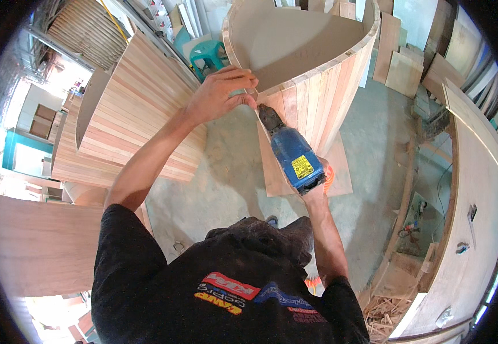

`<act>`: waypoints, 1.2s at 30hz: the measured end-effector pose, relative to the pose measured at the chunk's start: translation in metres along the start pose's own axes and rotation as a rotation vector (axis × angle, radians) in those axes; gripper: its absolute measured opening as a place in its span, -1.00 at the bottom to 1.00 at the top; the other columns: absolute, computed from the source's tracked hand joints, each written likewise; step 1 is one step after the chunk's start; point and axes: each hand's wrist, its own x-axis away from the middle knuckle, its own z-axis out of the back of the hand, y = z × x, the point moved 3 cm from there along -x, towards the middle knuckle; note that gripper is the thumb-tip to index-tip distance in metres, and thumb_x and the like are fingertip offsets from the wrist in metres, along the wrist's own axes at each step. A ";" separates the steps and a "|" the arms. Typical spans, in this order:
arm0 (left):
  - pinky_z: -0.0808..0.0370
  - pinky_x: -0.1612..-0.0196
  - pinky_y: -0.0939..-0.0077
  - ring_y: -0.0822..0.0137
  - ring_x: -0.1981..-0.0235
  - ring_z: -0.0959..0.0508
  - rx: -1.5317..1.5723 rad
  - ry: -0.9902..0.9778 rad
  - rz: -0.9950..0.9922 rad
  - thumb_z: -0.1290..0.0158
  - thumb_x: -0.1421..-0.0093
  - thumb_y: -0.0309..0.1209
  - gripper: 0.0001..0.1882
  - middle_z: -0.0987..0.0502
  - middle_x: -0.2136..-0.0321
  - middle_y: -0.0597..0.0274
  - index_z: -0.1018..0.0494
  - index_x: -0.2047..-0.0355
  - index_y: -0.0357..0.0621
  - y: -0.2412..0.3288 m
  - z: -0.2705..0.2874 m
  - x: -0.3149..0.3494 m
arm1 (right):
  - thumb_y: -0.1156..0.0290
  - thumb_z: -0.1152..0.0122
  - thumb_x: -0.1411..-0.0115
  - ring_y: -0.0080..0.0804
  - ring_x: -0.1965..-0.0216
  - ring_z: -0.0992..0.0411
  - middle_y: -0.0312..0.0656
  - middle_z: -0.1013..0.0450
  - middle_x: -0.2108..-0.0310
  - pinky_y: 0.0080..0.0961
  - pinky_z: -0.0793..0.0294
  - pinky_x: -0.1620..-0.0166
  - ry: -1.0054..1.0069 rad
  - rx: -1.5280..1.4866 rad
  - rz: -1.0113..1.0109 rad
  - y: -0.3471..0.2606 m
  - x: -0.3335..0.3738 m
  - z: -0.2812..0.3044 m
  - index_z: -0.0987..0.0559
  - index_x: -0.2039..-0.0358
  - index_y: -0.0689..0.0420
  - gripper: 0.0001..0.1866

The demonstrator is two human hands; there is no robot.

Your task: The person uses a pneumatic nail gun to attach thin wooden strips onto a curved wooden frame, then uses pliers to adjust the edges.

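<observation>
My right hand (pixel 319 186) is wrapped round a blue power drill (pixel 292 150) with a dark nose and a yellow label; the tool hides most of its fingers. The nose points at the near corner of a curved, slatted wooden piece (pixel 302 103), just below its top rim. Beside that corner my left hand (pixel 226 94) is closed, thumb and fingertips pinched together at the edge. Whatever lies between those fingertips is too small to make out.
On the left leans another slatted wooden panel (pixel 140 109). A green plastic chair (pixel 206 55) stands behind it. Boards (pixel 401 71) lean at the back right, and a long workbench (pixel 461 241) with tools runs along the right. Wood scraps (pixel 386 312) lie below it.
</observation>
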 end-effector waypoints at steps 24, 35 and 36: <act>-0.30 -0.26 0.24 0.06 -0.29 -0.38 0.302 0.935 0.840 0.08 -0.46 -0.15 -0.43 -0.41 -0.21 -0.17 -0.26 -0.31 -0.31 0.108 -0.122 0.019 | 0.33 -0.43 -0.17 -0.60 0.54 -0.30 -0.35 -0.45 0.34 -0.57 -0.34 0.51 0.672 0.275 -0.431 0.115 0.194 0.312 -0.56 0.15 0.12 -0.71; -0.47 -0.05 0.49 0.36 0.03 -0.60 0.199 1.105 1.261 -0.18 -0.33 -0.34 -0.54 -0.65 0.13 0.03 -0.42 -0.12 -0.38 0.111 -0.114 -0.017 | 0.41 -0.43 -0.13 -0.68 0.74 -0.12 -0.44 -0.24 0.67 -0.60 -0.11 0.71 0.779 0.137 -1.021 0.195 0.214 0.442 -0.51 0.38 0.04 -0.80; -0.47 -0.07 0.48 0.37 0.00 -0.58 0.177 1.071 1.298 -0.14 -0.35 -0.34 -0.57 -0.64 0.09 0.04 -0.42 -0.12 -0.38 0.114 -0.110 -0.019 | 0.41 -0.43 -0.13 -0.68 0.74 -0.11 -0.44 -0.25 0.67 -0.60 -0.10 0.71 0.754 0.165 -1.068 0.200 0.208 0.442 -0.51 0.38 0.03 -0.81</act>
